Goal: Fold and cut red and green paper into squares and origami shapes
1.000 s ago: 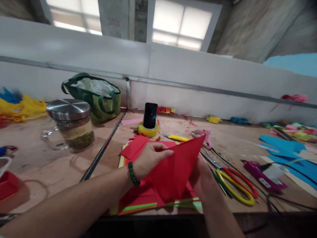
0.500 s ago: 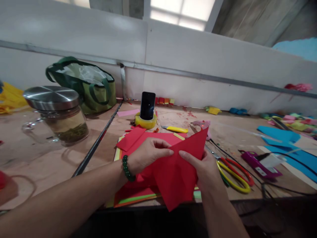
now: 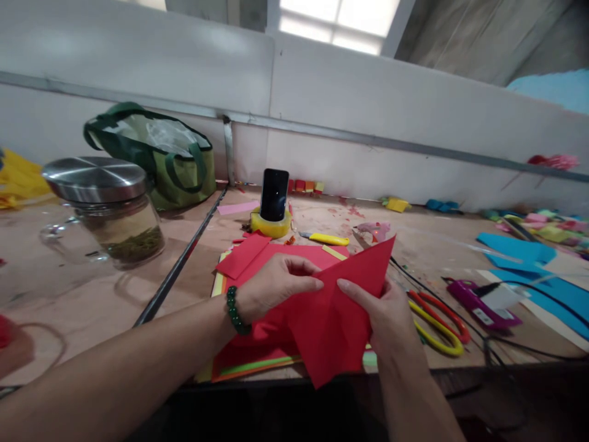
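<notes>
Here we are mid-shaping, it seems: the red sheet (image 3: 331,337) is held tilted over the paper stack (image 3: 299,253) at the near edge of the table (image 3: 460,239), one corner pointing up to the right. The left hand (image 3: 278,283) pinches its upper edge between thumb and forefinger, the right hand (image 3: 389,313) clasps it, thumb in front, and the next move looks to call for steady fingers and an uncrumpled edge.

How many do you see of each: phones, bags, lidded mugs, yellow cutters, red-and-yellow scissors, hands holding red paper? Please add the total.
Phone: 1
Bag: 1
Lidded mug: 1
Yellow cutter: 1
Scissors: 1
Left hand and right hand holding red paper: 2
Total: 7
</notes>
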{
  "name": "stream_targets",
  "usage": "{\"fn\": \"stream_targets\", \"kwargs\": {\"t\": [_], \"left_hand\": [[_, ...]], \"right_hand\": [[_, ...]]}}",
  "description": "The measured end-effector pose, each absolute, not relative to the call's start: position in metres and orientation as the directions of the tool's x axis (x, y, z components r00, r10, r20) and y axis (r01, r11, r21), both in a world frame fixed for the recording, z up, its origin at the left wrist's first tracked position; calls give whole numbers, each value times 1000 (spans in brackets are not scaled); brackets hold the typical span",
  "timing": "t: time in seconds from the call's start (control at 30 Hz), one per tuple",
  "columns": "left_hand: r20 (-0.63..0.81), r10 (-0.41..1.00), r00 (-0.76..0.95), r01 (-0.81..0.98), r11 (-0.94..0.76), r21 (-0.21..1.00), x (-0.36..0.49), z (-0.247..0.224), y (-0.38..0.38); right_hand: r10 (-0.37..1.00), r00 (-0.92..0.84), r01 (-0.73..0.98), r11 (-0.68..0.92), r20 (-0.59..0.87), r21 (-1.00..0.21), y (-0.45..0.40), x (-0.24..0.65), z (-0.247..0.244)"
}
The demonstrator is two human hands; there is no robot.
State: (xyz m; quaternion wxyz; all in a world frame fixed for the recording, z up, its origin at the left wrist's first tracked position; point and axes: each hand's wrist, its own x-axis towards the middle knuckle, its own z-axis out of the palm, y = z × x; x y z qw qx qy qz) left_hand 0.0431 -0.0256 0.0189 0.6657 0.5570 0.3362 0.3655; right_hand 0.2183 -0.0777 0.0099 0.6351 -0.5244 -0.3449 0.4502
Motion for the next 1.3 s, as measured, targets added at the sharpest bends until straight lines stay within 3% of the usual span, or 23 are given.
{"fn": "stream_targets", "kwargs": {"t": [0.43, 0.97, 1.3], "left_hand": [[109, 890, 443, 64, -153, 986, 45, 17, -30], [98, 892, 442, 63, -140, 988, 43, 20, -32], [43, 861, 507, 91, -103, 990, 36, 34, -35]], "right_hand": [[933, 360, -220, 68, -16, -973, -79, 211, 12], [935, 356, -225, 77, -8, -971, -80, 209, 13], [888, 445, -294, 271, 120, -917, -74, 238, 48]]}}
